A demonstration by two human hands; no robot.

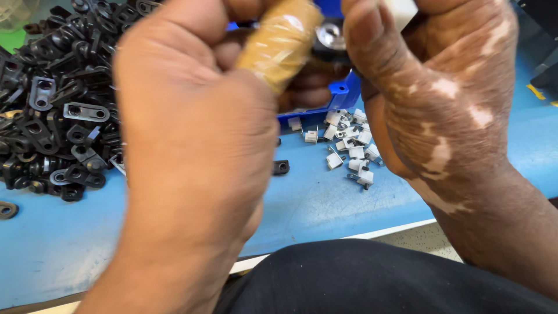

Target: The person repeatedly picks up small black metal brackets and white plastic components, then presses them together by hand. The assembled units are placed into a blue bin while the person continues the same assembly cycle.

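My left hand (pixel 192 134) fills the middle of the view, raised close to the camera, its thumb wrapped in tan tape (pixel 279 43). Its fingers close around a small black part with a metal ring (pixel 330 36). My right hand (pixel 442 87) meets it from the right, pinching the same part, with a small white piece (pixel 402 10) at its fingertips. Both hands hover above a blue table (pixel 314 203). How the part is seated between the fingers is hidden.
A big heap of black flat brackets with holes (pixel 55 104) lies at the left. One stray bracket (pixel 281 167) sits mid-table. Several small white clips (pixel 351 145) lie beside a blue bin (pixel 334 99). My dark-clothed lap (pixel 378 279) is below the table edge.
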